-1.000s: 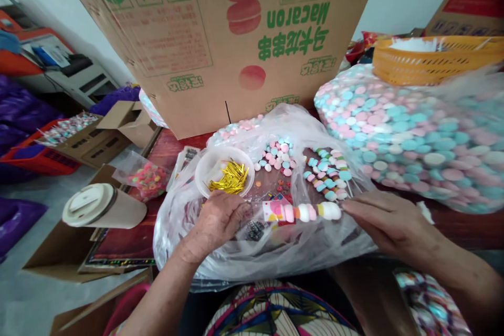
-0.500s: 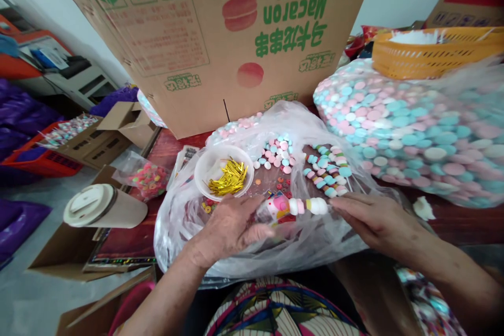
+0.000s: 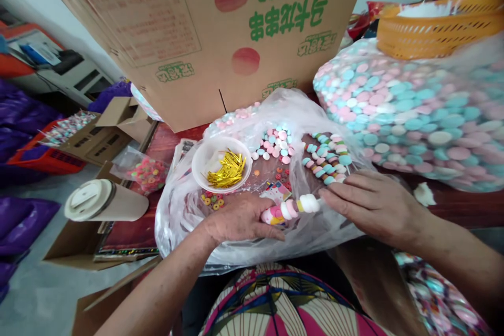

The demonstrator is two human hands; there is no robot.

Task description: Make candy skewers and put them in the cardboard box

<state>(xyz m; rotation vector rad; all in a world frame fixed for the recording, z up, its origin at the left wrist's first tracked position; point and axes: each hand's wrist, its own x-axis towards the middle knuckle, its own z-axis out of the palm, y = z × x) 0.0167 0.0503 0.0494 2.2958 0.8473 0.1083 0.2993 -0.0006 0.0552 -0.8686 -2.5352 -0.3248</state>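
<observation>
Head view: the left hand (image 3: pixel 242 220) pinches a marshmallow skewer (image 3: pixel 291 209) by its pink printed end, thumb below. From that grip the skewer's long axis runs rightward, tilting slightly away, to the right hand (image 3: pixel 372 205); its fingertips sit at the white end, their hold unclear. Each hand is nearest its own end. Beyond the left grip sits a bowl (image 3: pixel 199 170).

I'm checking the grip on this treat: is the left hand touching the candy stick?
Touching. The head view shows the left hand closed around one end of the candy stick, the rest sticking out toward the right.
</observation>
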